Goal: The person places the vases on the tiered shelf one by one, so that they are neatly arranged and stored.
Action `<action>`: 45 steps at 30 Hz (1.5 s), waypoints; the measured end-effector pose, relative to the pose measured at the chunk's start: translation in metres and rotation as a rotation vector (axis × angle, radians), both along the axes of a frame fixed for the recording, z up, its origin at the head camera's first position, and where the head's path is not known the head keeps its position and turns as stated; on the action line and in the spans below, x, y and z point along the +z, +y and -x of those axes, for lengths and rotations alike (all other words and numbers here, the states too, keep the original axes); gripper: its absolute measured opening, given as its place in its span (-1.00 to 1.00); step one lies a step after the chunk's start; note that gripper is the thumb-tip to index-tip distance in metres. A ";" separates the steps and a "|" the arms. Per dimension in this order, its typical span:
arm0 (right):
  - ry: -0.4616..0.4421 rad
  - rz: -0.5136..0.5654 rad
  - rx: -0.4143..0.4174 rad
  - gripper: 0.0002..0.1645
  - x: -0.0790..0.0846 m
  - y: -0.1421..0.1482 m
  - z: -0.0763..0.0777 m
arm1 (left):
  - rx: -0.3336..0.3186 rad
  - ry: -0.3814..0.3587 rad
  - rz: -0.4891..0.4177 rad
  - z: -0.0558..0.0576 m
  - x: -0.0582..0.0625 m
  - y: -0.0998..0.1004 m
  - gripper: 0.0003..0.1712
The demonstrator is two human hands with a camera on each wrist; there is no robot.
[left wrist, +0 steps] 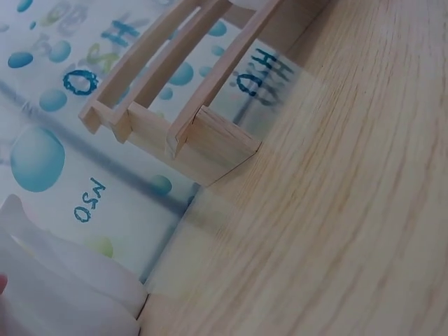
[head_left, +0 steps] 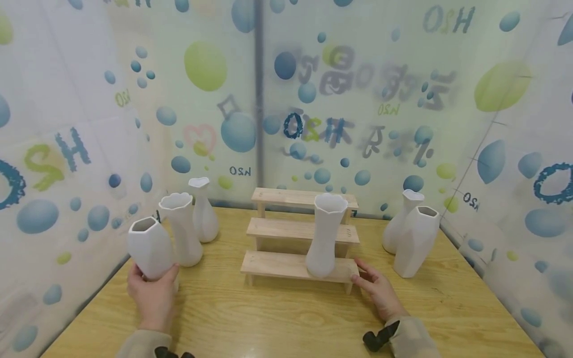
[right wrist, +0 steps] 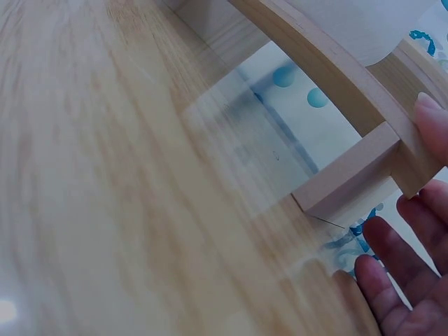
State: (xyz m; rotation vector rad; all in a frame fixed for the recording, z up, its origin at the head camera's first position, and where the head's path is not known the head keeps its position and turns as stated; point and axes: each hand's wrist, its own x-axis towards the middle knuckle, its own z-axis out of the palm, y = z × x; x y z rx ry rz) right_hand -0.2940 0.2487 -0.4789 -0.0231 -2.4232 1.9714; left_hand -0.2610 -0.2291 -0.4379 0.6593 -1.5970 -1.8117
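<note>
My left hand [head_left: 153, 298] holds a white faceted vase [head_left: 149, 248] around its lower part, thumb on its right side and fingers on its left. My right hand [head_left: 379, 293] grips the right end of the lowest step of a three-step wooden stand [head_left: 273, 266]. In the right wrist view the thumb [right wrist: 432, 126] lies on the step's board, with the other fingers [right wrist: 402, 245] below and beyond its end. A white vase with a scalloped rim [head_left: 323, 236] stands on that lowest step, right of its middle.
Behind my left hand stand another scalloped vase [head_left: 183, 233] and a slim-necked vase [head_left: 205, 216]. On the right are a faceted vase [head_left: 416, 243] and, behind it, a slim-necked vase [head_left: 396, 228]. Patterned curtains [head_left: 206, 124] enclose the wooden table [head_left: 268, 323] at the back and sides.
</note>
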 end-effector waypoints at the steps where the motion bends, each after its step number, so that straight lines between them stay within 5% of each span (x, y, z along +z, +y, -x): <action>1: 0.000 0.000 0.001 -0.22 0.000 0.000 0.000 | 0.001 0.011 0.010 0.000 0.000 0.000 0.00; 7: -0.009 0.015 0.007 -0.21 0.000 0.000 0.000 | -0.020 0.052 0.068 -0.003 0.006 0.006 -0.14; 26: -0.004 0.005 0.011 -0.22 0.000 0.002 0.000 | -0.281 -0.010 0.067 -0.013 0.037 0.036 -0.02; 45: -0.008 0.027 0.013 -0.22 0.001 0.001 -0.002 | -0.505 -0.029 0.128 -0.009 0.053 0.067 -0.01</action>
